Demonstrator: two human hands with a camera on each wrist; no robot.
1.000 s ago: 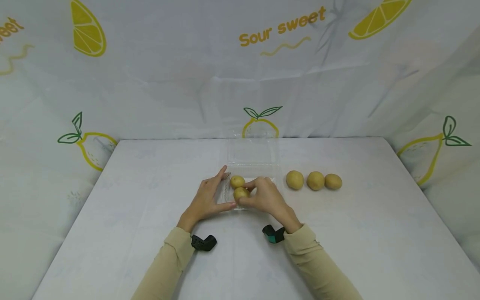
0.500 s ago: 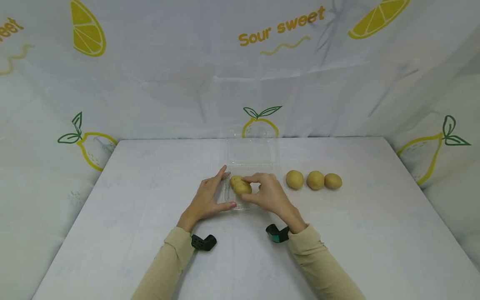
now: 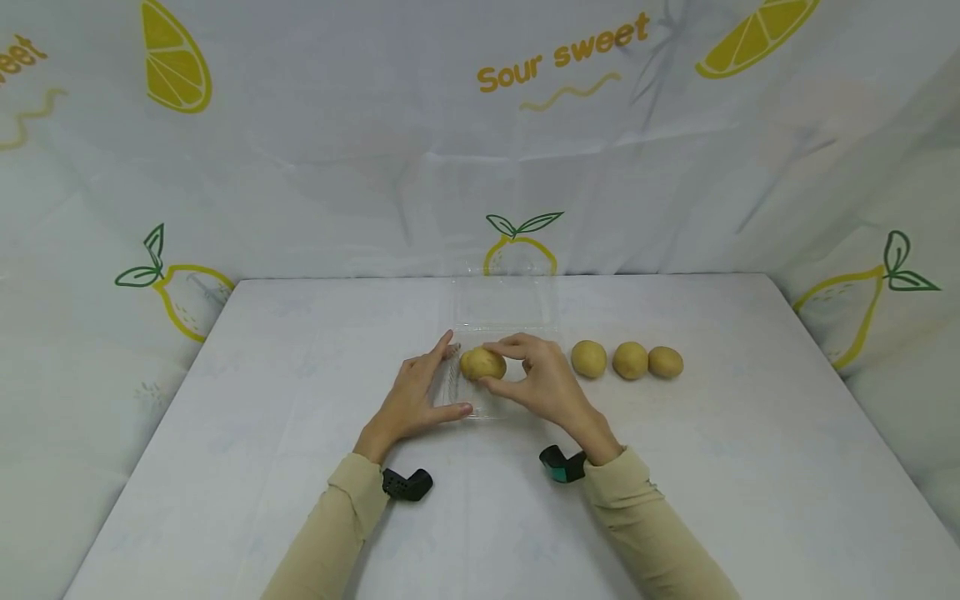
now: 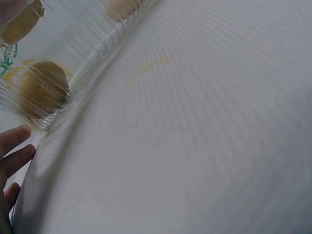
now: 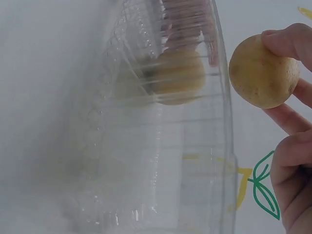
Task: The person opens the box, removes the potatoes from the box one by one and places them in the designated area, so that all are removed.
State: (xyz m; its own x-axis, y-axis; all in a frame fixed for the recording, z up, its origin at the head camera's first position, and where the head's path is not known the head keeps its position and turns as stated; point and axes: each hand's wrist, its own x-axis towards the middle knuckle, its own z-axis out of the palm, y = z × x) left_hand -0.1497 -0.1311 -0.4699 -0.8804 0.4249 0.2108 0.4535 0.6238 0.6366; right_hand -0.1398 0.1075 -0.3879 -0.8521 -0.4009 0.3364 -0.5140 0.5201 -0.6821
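Between thumb and fingers my right hand [image 3: 551, 383] pinches a round yellow potato [image 5: 261, 73], raised above the clear plastic container [image 3: 495, 408]. Another potato [image 4: 44, 90] sits inside the container by its left wall, seen through the ridged plastic. In the head view the held potato [image 3: 487, 363] overlaps most of it. My left hand [image 3: 411, 404] is spread at the container's left side, its thumb along the front edge and its other fingers by the left wall. The fingers [image 4: 14, 139] show just outside that wall in the left wrist view.
Right of the container, a potato [image 3: 588, 359], a second potato [image 3: 630, 360] and a smaller third potato [image 3: 665, 362] lie in a row. The container's clear lid [image 3: 504, 302] stands open at the back. A lemon-printed cloth [image 3: 337, 183] hangs behind the white table [image 3: 300, 333].
My right hand has lifted the potato from the container's front left and moved it back and slightly right, over the other potato. The left hand has stayed in place.
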